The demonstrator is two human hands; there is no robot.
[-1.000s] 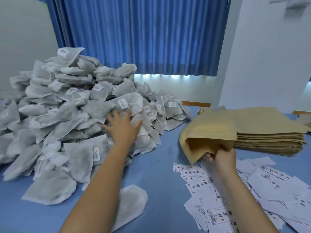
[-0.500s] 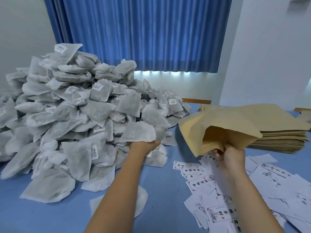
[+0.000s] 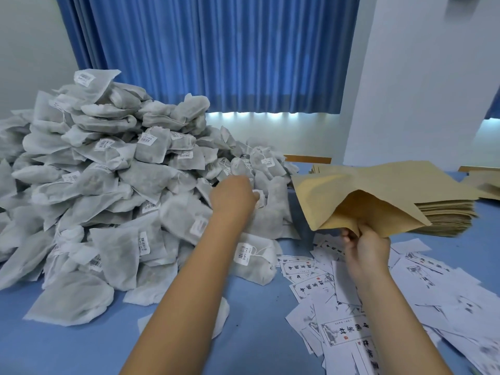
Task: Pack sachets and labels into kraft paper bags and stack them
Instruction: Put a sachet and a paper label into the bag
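A large heap of grey-white sachets (image 3: 108, 185) with barcode stickers fills the left of the blue table. My left hand (image 3: 232, 197) is at the heap's right side and grips one sachet (image 3: 273, 215) by its tied top, right beside the mouth of a kraft paper bag (image 3: 319, 196). My right hand (image 3: 365, 247) pinches that bag by its lower edge and holds it up, with its opening facing me and to the left. Whether the sachet has entered the bag I cannot tell.
A flat stack of kraft paper bags (image 3: 446, 215) lies behind the held bag on the right. White printed labels (image 3: 338, 293) are scattered over the table's near right. A loose sachet (image 3: 221, 315) lies under my left forearm. A blue curtain (image 3: 216, 50) hangs behind.
My left hand has carried a sachet from the heap rightward to the bag's mouth. My right hand has lifted the bag and opened it wider.
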